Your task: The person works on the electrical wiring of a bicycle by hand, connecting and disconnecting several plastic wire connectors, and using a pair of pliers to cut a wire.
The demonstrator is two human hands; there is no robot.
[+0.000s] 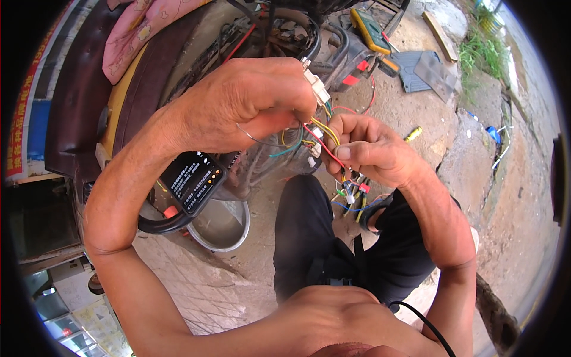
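1. Head view, looking down: both bare forearms rise from the lower edge and meet near the middle, over the person's dark trousers (309, 238).
2. Left hand (244, 104): the forearm bends sharply at the elbow and the hand is curled into a loose fist, knuckles up. Its fingers are closed together on a white plastic connector (316, 84), which sticks out above the fingertips at the upper right of the fist.
3. Right hand (369, 149): the forearm comes up from the lower right and the hand sits just right of the left one, nearly touching it. Thumb and fingers are pinched shut on a bundle of coloured wires (324, 140), red, yellow and green.
4. Wire position: the bundle runs between the two hands, from the white connector down through the right-hand pinch; loose ends with small terminals (352, 193) hang just below the right palm.
5. Containers: a round metal bowl (223, 229) sits on the ground below the left forearm. Its contents cannot be made out.
6. A black clamp meter (190, 181) with a dark screen lies beside the bowl, under the left wrist.
7. A yellow multimeter (370, 30) rests at the top, well apart from the hands.
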